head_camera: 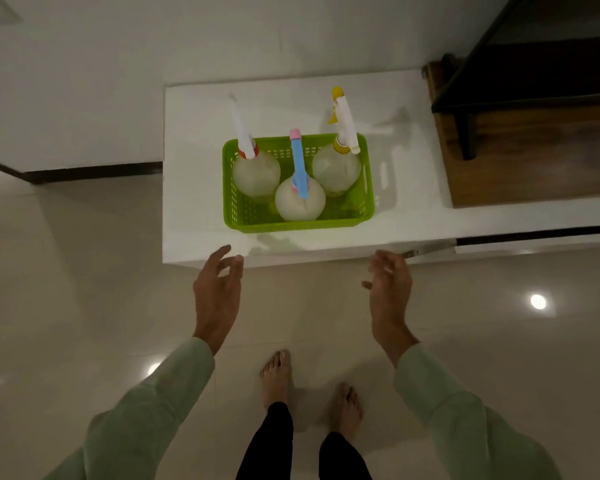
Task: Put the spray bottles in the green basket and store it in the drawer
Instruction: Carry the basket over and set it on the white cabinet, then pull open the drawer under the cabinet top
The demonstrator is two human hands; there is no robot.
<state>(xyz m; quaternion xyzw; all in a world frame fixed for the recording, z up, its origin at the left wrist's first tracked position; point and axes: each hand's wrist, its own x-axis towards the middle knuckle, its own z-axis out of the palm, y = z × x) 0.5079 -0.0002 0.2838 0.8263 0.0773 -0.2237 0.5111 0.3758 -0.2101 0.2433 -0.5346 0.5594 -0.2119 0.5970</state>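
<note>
Hovering at near edge of white cabinet top (201, 168), left hand (219, 289) and right hand (390, 292) are seen spread, fingers loosely curled, nothing held. Green basket (243, 206) is set just beyond, between hands. Three spray bottles (300, 199) are stood upright inside; loading judged done. Storing in drawer remains; drawer itself not clearly seen. Basket: perforated plastic, rectangular. Bottles: translucent, rounded, long triggers.
</note>
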